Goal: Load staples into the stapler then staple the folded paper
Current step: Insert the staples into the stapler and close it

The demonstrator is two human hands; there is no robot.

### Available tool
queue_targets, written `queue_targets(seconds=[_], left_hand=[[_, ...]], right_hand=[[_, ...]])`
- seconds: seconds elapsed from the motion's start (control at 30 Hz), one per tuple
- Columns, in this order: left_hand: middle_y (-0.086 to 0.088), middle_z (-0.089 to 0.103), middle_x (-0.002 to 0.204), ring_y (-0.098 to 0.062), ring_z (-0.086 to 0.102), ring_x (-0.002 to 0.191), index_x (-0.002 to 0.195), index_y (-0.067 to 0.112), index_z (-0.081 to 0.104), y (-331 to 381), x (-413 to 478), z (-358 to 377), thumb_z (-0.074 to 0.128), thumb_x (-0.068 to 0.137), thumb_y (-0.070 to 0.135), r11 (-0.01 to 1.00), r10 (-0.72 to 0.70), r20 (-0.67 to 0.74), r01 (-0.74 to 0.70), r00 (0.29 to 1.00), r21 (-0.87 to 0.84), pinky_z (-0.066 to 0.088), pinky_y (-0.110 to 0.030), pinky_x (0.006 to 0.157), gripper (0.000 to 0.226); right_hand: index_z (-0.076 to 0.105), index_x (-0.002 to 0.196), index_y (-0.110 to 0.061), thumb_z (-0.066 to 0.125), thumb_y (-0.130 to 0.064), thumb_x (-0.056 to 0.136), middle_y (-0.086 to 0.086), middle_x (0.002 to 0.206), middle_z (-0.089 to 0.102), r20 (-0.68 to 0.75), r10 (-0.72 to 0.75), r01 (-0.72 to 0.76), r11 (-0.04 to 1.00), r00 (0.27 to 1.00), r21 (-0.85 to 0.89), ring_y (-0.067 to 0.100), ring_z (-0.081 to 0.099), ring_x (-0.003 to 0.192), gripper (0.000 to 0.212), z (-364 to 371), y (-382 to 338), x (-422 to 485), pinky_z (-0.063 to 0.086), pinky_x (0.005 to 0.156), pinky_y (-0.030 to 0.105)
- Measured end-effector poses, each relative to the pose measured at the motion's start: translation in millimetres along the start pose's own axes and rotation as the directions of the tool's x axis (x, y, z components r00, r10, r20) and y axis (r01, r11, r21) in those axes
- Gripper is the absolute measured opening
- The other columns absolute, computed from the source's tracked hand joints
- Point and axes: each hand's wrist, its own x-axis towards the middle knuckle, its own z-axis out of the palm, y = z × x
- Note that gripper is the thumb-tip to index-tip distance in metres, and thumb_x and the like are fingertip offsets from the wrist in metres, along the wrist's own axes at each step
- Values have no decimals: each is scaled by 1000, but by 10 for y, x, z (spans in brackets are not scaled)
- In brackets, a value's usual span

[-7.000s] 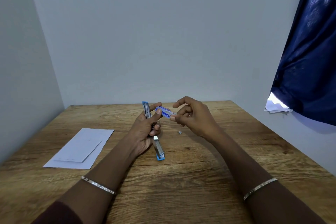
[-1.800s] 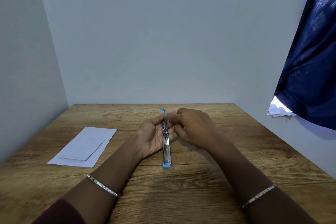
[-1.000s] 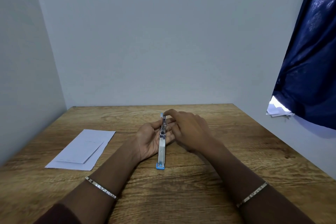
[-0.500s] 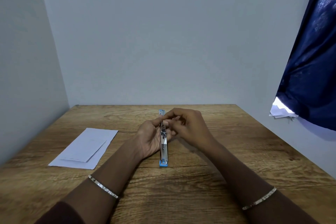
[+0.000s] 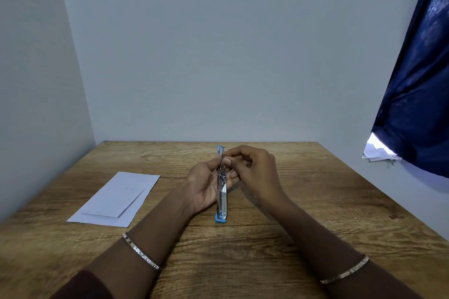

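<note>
While the stapler [image 5: 222, 192] lies opened out flat along the middle of the wooden table [image 5: 315, 201], its long axis pointing away from me, my left hand [image 5: 206, 185] cups it from the left side, fingers curled under and around the metal channel; the near blue end rests on the wood and the far blue end sticks out past my fingers. My right hand [image 5: 255, 168] is closed in a pinch at the far part of the channel, thumb and forefinger pressed together right beside the rail. Whether staples sit between those fingertips I cannot tell; too small to resolve.

Room: bare wood runs right of the stapler to the table's right edge, and in front of it toward me between my forearms. The far edge butts against the grey wall [image 5: 230, 56], not far behind the stapler's tip.

Change from half a second ago: stapler in the same place and heading, left hand cupping as before, right-hand pinch holding at the far part of the rail. Against seven seconds ago, the stapler has swung from a slant to straight.

Surroundings: the folded paper [image 5: 116, 199] lies flat well to the left, apart from both hands. A dark blue curtain [image 5: 418, 80] hangs at right, off the table, with loose white sheets [image 5: 379, 153] at its lower corner. Nothing lies between stapler and paper.
</note>
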Motion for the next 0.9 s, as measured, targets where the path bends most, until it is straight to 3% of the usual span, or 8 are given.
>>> queue_targets(seconds=[0.1, 0.27, 0.43, 0.53, 0.63, 0.77, 0.83, 0.9], left_hand=[[-29, 66, 123, -34, 68, 105, 122, -13, 59, 0, -28, 47, 31, 110, 22, 999, 38, -20, -37, 999, 25, 51, -47, 91, 46], [-30, 74, 104, -32, 78, 86, 124, -13, 56, -2, -59, 67, 29, 111, 22, 997, 65, -25, -64, 998, 53, 54, -45, 83, 46], [-30, 75, 97, -33, 78, 82, 113, -12, 61, -10, -63, 64, 30, 110, 20, 998, 52, -22, -51, 998, 45, 52, -47, 85, 45], [-30, 73, 100, -31, 72, 92, 110, -11, 62, -1, -50, 45, 30, 110, 19, 998, 54, -32, -52, 998, 40, 50, -50, 97, 44], [-27, 68, 106, -29, 63, 100, 125, -12, 57, -6, -21, 10, 32, 110, 20, 998, 56, -36, -55, 998, 37, 42, -48, 111, 44], [-36, 66, 120, -39, 71, 105, 133, -14, 51, 27, 10, -7, 28, 111, 23, 996, 87, -26, -87, 996, -2, 55, -47, 88, 48], [-37, 57, 136, -43, 63, 118, 139, -13, 46, 69, 20, -30, 27, 111, 24, 993, 98, -17, -99, 995, -56, 62, -45, 81, 50], [-36, 58, 135, -41, 66, 116, 138, -14, 48, 66, 19, -37, 27, 111, 23, 995, 91, 17, -90, 996, -49, 64, -45, 81, 50]], right_hand=[[81, 89, -17, 76, -5, 82, -4, 82, 79, 28, -40, 40, 999, 999, -13, 6, 73, 77, 14, -37, -33, 6, 58, 73, 23], [80, 92, -10, 77, -3, 83, 1, 86, 79, -16, -17, 17, 1000, 1000, -7, 13, 75, 80, 11, -17, -85, -13, 60, 75, 27], [79, 88, -7, 76, -1, 84, 2, 81, 78, -13, -32, 32, 999, 999, -10, 14, 74, 72, 8, -17, -98, -28, 57, 67, 19], [79, 88, -9, 76, -3, 84, 0, 82, 78, -24, -27, 26, 999, 999, -32, 12, 74, 76, 8, 5, -92, -34, 60, 73, 27], [78, 87, -8, 75, -2, 85, 3, 80, 78, -4, -13, 13, 1000, 1000, -10, 17, 74, 73, 7, 5, -92, -25, 59, 70, 26], [77, 86, -11, 77, -4, 84, 4, 88, 79, 104, -24, 25, 1000, 994, -7, 18, 74, 78, 8, -86, -120, 10, 59, 70, 27], [76, 85, -14, 77, -1, 83, 4, 93, 79, 139, -20, 17, 1000, 990, 23, 17, 73, 81, 13, -102, -135, 7, 62, 73, 31], [77, 87, -11, 76, -1, 84, 5, 91, 79, 115, -33, 30, 999, 993, 26, 13, 73, 80, 10, -91, -130, 3, 60, 71, 25]])
